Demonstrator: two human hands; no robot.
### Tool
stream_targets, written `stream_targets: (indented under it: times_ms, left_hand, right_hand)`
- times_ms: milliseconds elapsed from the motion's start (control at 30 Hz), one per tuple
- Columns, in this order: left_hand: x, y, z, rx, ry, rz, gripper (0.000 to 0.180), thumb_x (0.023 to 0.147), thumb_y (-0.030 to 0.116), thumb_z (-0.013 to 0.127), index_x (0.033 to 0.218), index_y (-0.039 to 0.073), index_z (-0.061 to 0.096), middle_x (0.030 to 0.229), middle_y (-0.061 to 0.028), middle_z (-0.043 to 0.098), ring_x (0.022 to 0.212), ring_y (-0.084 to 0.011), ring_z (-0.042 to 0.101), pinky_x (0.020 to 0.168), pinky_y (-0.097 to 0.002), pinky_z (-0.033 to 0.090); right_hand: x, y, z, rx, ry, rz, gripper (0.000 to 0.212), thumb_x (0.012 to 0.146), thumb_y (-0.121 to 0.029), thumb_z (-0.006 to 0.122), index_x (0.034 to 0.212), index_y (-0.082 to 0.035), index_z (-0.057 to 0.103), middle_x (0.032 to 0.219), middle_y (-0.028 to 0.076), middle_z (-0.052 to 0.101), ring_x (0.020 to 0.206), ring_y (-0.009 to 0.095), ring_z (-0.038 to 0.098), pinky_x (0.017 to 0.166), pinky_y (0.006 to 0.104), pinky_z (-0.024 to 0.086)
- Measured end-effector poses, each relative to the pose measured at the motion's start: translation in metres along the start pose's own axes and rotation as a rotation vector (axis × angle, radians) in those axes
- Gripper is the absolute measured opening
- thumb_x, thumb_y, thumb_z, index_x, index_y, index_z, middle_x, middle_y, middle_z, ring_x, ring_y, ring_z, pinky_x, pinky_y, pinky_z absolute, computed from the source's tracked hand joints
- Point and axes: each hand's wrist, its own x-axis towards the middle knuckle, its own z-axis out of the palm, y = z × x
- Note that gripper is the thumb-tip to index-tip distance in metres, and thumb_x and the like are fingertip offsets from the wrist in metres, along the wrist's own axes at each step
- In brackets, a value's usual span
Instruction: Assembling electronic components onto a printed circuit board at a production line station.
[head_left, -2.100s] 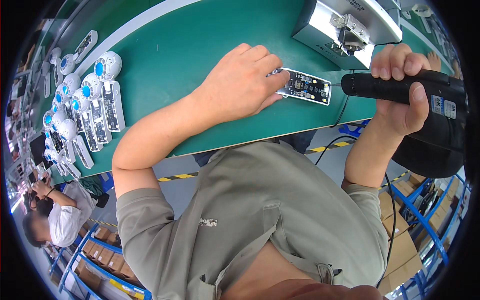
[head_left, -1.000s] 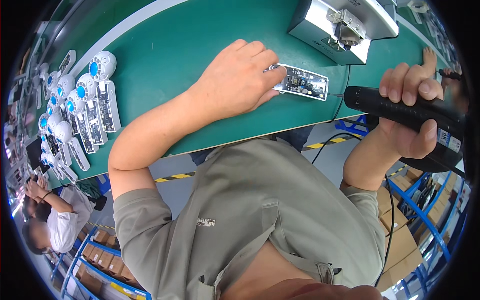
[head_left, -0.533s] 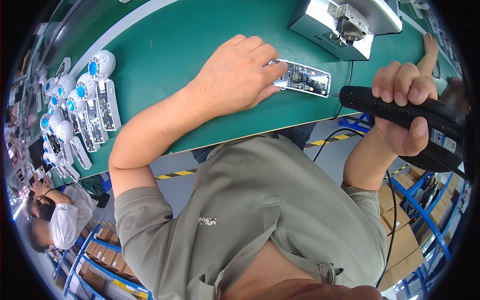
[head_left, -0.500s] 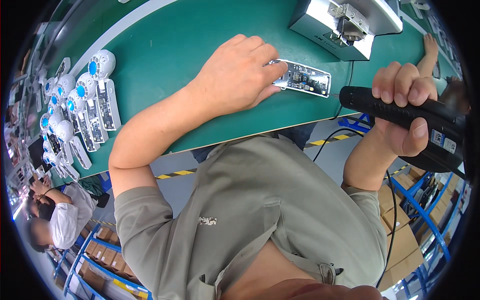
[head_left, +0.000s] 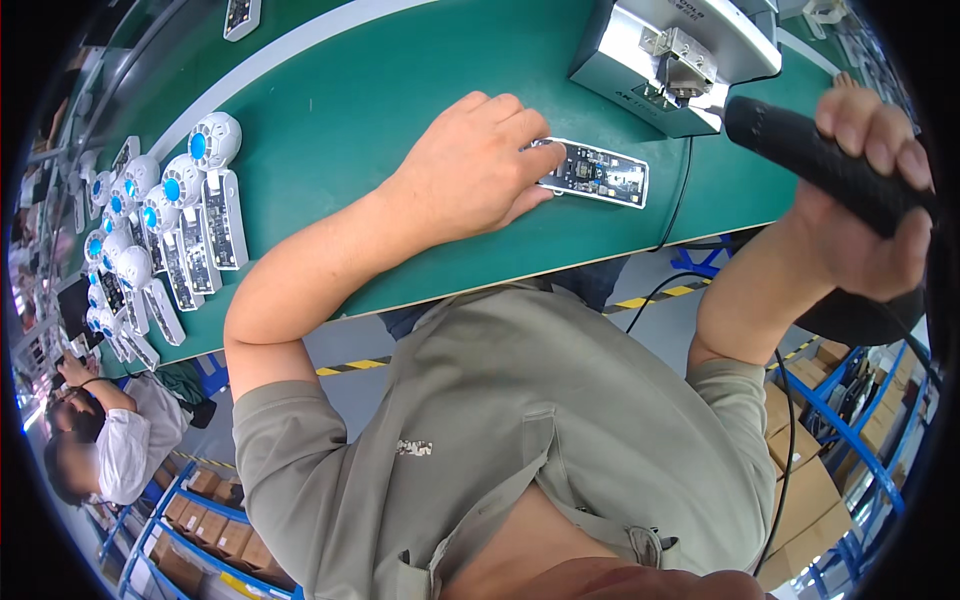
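Note:
My left hand (head_left: 478, 170) grips one end of a long white plastic housing (head_left: 601, 176) with a circuit board in it, lying on the green worktable. The thumb and fingers cover its left end. My right hand (head_left: 868, 235) is wrapped round a black electric screwdriver (head_left: 800, 147), raised at the right above the table's edge. The tool's front end points up and left, close to a silver screw feeder (head_left: 628, 72) at the back right. I cannot make out its bit against the feeder.
Several white units with round, blue-centred heads (head_left: 215, 142) and exposed boards stand in rows at the left. Another board piece (head_left: 241, 18) lies at the far edge. A black cable (head_left: 684, 190) runs down from the feeder. A co-worker (head_left: 130, 440) sits at the lower left, near blue shelving (head_left: 190, 500) with cartons.
My right hand has lifted the screwdriver up and away from the housing, toward the feeder. My left hand stays on the housing. The view has shifted slightly.

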Motion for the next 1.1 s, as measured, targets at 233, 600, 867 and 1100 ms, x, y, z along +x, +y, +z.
stream_targets:
  times_ms: [233,600,867,1100]
  left_hand:
    - [-0.001,-0.001,-0.001,0.011,-0.011,-0.005,0.03,0.076,0.02,0.073,0.104,0.008,0.066,0.104,-0.0041,0.058,0.088,-0.0212,0.053,0.079,-0.0322,0.043]
    - [-0.002,-0.005,0.003,0.039,-0.007,0.002,0.03,0.077,0.023,0.073,0.103,0.011,0.066,0.101,-0.0034,0.057,0.089,-0.021,0.053,0.079,-0.0323,0.043]
    - [-0.002,-0.005,0.005,0.059,-0.016,0.001,0.029,0.077,0.024,0.073,0.103,0.012,0.066,0.099,-0.003,0.056,0.089,-0.0208,0.053,0.08,-0.0323,0.043]
    - [-0.003,-0.004,0.005,0.05,-0.019,-0.001,0.03,0.077,0.025,0.073,0.102,0.012,0.067,0.099,-0.0029,0.057,0.089,-0.0207,0.053,0.081,-0.0323,0.044]
  right_hand:
    - [0.012,0.037,-0.005,0.096,-0.138,0.08,0.045,0.088,-0.039,0.046,0.117,-0.007,0.059,0.097,0.008,0.053,0.088,0.022,0.049,0.082,0.0351,0.04]
    - [-0.011,0.033,0.057,0.248,-0.16,0.201,0.046,0.088,-0.038,0.049,0.121,-0.006,0.054,0.093,0.006,0.048,0.084,0.019,0.047,0.077,0.032,0.042]
    - [-0.021,0.053,0.064,0.273,-0.156,0.197,0.047,0.087,-0.039,0.052,0.121,-0.007,0.052,0.094,0.006,0.048,0.082,0.019,0.048,0.074,0.0301,0.042]
    - [-0.021,0.051,0.069,0.247,-0.133,0.238,0.037,0.086,-0.037,0.055,0.111,-0.009,0.052,0.093,0.006,0.048,0.08,0.018,0.048,0.073,0.0299,0.042]
